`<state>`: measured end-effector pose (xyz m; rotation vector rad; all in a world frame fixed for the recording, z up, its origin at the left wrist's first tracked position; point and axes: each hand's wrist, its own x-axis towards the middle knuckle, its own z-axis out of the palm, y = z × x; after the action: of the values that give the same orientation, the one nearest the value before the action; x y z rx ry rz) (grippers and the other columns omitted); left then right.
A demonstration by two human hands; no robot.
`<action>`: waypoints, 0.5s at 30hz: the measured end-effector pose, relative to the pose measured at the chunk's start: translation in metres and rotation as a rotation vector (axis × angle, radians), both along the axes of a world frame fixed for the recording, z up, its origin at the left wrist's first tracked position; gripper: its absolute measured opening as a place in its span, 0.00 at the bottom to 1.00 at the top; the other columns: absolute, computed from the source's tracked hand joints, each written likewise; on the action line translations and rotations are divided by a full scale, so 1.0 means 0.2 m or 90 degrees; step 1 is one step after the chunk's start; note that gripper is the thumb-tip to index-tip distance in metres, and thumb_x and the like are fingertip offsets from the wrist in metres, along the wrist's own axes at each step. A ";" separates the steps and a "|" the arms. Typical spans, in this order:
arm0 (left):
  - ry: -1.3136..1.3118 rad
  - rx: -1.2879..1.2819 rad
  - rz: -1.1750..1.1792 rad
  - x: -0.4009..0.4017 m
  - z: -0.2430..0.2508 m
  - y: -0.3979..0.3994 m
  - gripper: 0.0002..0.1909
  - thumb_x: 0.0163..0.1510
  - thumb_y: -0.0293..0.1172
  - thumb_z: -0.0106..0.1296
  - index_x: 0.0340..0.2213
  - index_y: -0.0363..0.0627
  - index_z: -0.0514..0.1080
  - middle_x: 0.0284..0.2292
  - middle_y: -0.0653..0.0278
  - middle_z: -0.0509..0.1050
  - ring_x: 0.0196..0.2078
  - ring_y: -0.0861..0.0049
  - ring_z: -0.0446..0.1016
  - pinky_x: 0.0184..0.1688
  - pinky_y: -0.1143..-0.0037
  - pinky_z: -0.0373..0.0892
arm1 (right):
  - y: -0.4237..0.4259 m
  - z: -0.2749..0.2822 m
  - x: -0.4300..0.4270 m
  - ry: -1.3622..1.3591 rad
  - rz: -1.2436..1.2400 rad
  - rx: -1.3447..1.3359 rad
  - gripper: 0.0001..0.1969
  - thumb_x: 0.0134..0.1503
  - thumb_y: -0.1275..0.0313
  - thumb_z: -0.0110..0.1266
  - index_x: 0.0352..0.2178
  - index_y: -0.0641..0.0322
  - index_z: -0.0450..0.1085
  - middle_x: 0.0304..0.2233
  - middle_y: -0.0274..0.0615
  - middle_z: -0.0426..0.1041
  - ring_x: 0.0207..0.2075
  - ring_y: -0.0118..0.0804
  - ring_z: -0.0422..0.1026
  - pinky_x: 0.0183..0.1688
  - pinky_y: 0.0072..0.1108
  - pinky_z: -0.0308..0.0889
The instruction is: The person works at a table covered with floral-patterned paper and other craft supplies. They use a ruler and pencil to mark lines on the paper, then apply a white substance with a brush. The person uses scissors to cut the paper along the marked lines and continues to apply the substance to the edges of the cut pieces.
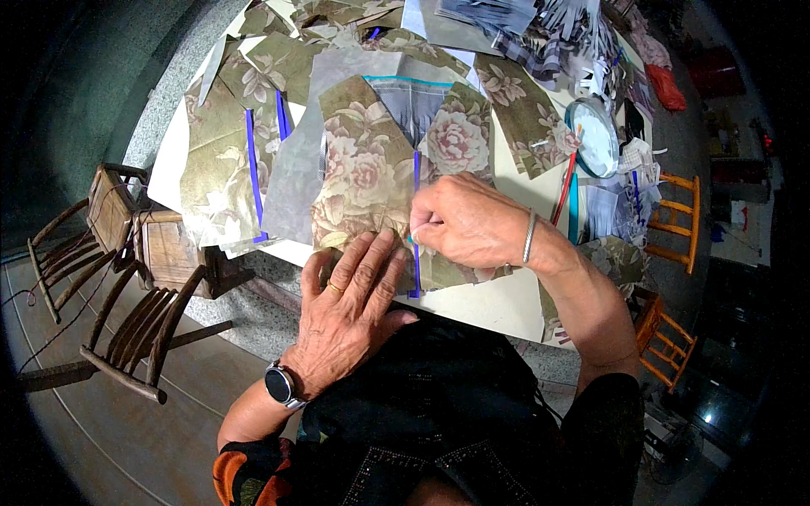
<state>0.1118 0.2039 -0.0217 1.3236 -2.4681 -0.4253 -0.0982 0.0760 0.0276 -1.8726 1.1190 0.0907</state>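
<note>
My left hand (354, 297) lies spread, palm down, on the lower edge of a floral fabric piece (361, 171). Beside it on the right, my right hand (465, 221) is curled with thumb and forefinger pinched at a blue-purple strip (416, 190) that runs down between two floral panels. A speck of teal shows at the fingertips; what it belongs to is hidden. Above the strip, a grey fabric piece (414, 104) with a teal top edge fills the gap between the panels. Grey sheet material (291, 183) lies under the left panel.
More floral pieces (221, 152) with blue-purple strips lie at left. At right are a round dish of white material (591, 139), a red stick (565, 190) and a teal strip (573, 209). Fabric scraps (569, 38) pile at the back right. Wooden chairs (142, 316) stand left, another (674, 221) right.
</note>
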 end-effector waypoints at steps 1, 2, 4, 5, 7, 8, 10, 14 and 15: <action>0.000 0.000 0.001 0.00 0.00 0.00 0.40 0.49 0.52 0.63 0.60 0.47 0.66 0.65 0.57 0.61 0.66 0.60 0.60 0.63 0.53 0.54 | 0.00 0.00 0.00 0.002 0.000 -0.010 0.08 0.48 0.74 0.56 0.25 0.72 0.74 0.25 0.64 0.75 0.30 0.57 0.79 0.35 0.38 0.72; 0.000 0.000 0.001 0.00 0.01 0.00 0.40 0.49 0.52 0.63 0.60 0.47 0.66 0.65 0.57 0.61 0.66 0.60 0.60 0.63 0.53 0.54 | 0.00 0.00 0.00 0.002 0.001 -0.010 0.08 0.48 0.74 0.56 0.25 0.72 0.74 0.25 0.64 0.75 0.30 0.57 0.79 0.35 0.38 0.72; 0.002 -0.001 0.001 0.00 0.01 0.00 0.41 0.49 0.53 0.63 0.60 0.47 0.66 0.65 0.57 0.62 0.66 0.60 0.60 0.63 0.53 0.54 | 0.00 -0.02 0.00 0.035 0.029 -0.032 0.09 0.49 0.71 0.57 0.27 0.70 0.76 0.21 0.56 0.74 0.25 0.47 0.77 0.32 0.33 0.71; 0.002 -0.001 0.000 0.00 0.01 0.00 0.41 0.49 0.53 0.63 0.60 0.47 0.66 0.65 0.57 0.62 0.66 0.60 0.60 0.63 0.53 0.54 | 0.00 -0.02 0.01 0.036 0.028 -0.032 0.09 0.49 0.71 0.57 0.27 0.70 0.76 0.21 0.56 0.74 0.25 0.47 0.77 0.32 0.33 0.71; -0.003 -0.003 0.001 0.00 0.01 0.00 0.41 0.49 0.53 0.63 0.60 0.47 0.66 0.65 0.57 0.62 0.66 0.60 0.61 0.63 0.53 0.54 | -0.01 -0.02 0.02 0.090 0.051 -0.039 0.09 0.49 0.72 0.57 0.27 0.71 0.75 0.21 0.57 0.74 0.25 0.49 0.78 0.32 0.33 0.71; -0.002 -0.003 0.001 0.00 0.01 0.00 0.41 0.49 0.53 0.63 0.60 0.47 0.66 0.65 0.57 0.62 0.66 0.60 0.61 0.63 0.53 0.54 | -0.01 -0.02 0.02 0.090 0.051 -0.038 0.09 0.49 0.72 0.57 0.27 0.71 0.75 0.21 0.57 0.74 0.25 0.49 0.78 0.32 0.33 0.71; -0.017 -0.003 0.003 0.00 0.01 0.00 0.42 0.48 0.54 0.63 0.61 0.48 0.65 0.65 0.58 0.62 0.66 0.61 0.61 0.63 0.53 0.54 | 0.00 -0.02 0.02 0.053 0.042 -0.075 0.08 0.48 0.74 0.57 0.26 0.71 0.75 0.21 0.57 0.74 0.25 0.50 0.77 0.32 0.34 0.71; -0.013 0.003 0.004 -0.02 0.02 -0.01 0.44 0.48 0.54 0.63 0.62 0.48 0.64 0.64 0.59 0.62 0.65 0.61 0.61 0.63 0.53 0.54 | 0.01 -0.01 0.03 0.078 0.038 -0.066 0.07 0.47 0.75 0.57 0.24 0.71 0.75 0.20 0.58 0.74 0.25 0.51 0.77 0.32 0.34 0.71; -0.014 0.004 0.007 -0.02 0.03 -0.01 0.44 0.48 0.54 0.63 0.62 0.49 0.64 0.64 0.59 0.62 0.65 0.61 0.61 0.63 0.53 0.53 | 0.01 -0.01 0.03 0.057 0.027 -0.075 0.06 0.47 0.75 0.56 0.24 0.71 0.74 0.20 0.59 0.74 0.25 0.51 0.77 0.32 0.34 0.71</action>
<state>0.1078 0.2015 -0.0164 1.3503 -2.4776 -0.4191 -0.0916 0.0784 0.0256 -2.0144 1.1673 0.1354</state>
